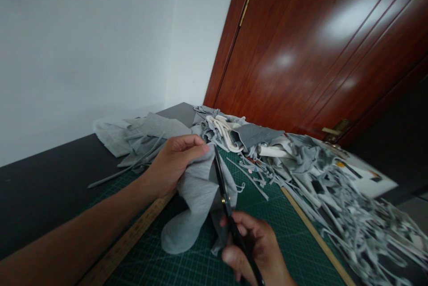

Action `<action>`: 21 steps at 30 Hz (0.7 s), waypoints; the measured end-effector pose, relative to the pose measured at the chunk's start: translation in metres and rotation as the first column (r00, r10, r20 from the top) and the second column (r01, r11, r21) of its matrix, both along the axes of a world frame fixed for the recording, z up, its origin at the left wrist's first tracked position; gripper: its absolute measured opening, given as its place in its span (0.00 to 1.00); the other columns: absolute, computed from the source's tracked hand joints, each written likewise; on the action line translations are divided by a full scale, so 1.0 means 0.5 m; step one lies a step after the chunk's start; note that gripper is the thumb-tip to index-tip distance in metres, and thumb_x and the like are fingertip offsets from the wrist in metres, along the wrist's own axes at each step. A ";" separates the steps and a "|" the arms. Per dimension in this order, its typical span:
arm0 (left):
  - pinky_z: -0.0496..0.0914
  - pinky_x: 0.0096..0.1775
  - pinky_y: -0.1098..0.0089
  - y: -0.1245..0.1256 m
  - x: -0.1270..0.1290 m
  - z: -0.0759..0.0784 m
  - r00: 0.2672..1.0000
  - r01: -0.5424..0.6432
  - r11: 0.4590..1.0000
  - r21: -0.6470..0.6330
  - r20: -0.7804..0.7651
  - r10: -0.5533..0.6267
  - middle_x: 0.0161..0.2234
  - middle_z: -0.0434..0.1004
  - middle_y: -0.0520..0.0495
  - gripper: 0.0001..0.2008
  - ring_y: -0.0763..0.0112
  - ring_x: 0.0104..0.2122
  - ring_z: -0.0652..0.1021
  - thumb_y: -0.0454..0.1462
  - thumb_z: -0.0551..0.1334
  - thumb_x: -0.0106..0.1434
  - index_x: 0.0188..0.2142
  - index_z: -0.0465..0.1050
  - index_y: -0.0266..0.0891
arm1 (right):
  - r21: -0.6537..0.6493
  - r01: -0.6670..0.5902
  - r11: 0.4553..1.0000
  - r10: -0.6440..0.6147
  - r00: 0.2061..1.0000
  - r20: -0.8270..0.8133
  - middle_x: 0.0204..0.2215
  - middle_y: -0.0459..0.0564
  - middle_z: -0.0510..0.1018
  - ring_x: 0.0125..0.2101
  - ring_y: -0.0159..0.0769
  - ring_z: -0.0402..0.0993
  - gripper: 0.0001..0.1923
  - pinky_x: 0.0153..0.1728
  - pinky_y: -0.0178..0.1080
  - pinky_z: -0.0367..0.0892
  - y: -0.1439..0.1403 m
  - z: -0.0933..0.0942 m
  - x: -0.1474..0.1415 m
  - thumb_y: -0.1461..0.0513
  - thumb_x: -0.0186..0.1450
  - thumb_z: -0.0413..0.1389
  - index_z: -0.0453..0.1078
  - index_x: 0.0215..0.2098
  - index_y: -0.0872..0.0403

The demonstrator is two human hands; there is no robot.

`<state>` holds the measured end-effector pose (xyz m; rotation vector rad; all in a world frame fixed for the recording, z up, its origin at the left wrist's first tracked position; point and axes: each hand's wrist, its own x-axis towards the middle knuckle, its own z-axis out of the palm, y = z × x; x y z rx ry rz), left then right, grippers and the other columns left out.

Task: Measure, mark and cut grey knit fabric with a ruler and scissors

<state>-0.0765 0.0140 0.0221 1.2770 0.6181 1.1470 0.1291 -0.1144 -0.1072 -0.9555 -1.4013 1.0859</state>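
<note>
My left hand (180, 157) pinches the upper edge of a piece of grey fabric (197, 192), which hangs in folds over a green cutting mat (301, 250). Wrapped round the handles of black scissors (221, 177) is my right hand (256, 243). The long blades point away from me and lie along the fabric close to the left fingertips. Part of the cloth hangs behind the blades on the right. Whether the blades are fully together is hard to make out.
A wooden ruler (130, 237) lies on the mat at left, another wooden strip (317, 237) at right. Grey cloth pieces (160, 125) lie behind my left hand. A large heap of fabric strips (361, 214) covers the right side. A white wall and a brown door (301, 54) stand behind.
</note>
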 end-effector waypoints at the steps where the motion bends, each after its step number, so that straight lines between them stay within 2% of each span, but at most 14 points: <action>1: 0.66 0.28 0.72 0.000 0.001 0.000 1.000 -0.008 1.000 0.011 -0.008 0.008 0.23 0.77 0.52 0.13 0.72 0.24 0.73 0.45 0.73 0.56 0.25 0.77 0.39 | -0.004 -0.007 1.000 0.007 1.000 -0.005 0.20 0.42 0.74 0.14 0.23 0.55 0.29 0.13 0.27 0.54 -0.001 0.001 0.000 0.43 0.59 0.74 0.81 0.47 0.55; 10: 0.68 0.30 0.71 -0.006 0.000 0.006 0.990 0.035 0.993 0.111 -0.138 -0.019 0.23 0.82 0.46 0.17 0.67 0.24 0.76 0.48 0.68 0.61 0.23 0.82 0.39 | 0.019 -0.062 0.998 0.064 0.990 -0.127 0.20 0.39 0.72 0.15 0.22 0.56 0.35 0.16 0.28 0.48 -0.005 -0.003 -0.004 0.41 0.56 0.76 0.80 0.52 0.54; 21: 0.66 0.30 0.70 -0.013 0.000 0.013 0.961 0.057 0.971 0.232 -0.276 0.010 0.22 0.80 0.49 0.21 0.66 0.23 0.73 0.50 0.64 0.64 0.21 0.82 0.43 | 0.025 -0.041 0.999 0.044 0.995 -0.093 0.19 0.39 0.72 0.16 0.25 0.55 0.37 0.19 0.32 0.50 0.000 0.006 -0.009 0.38 0.56 0.74 0.78 0.52 0.54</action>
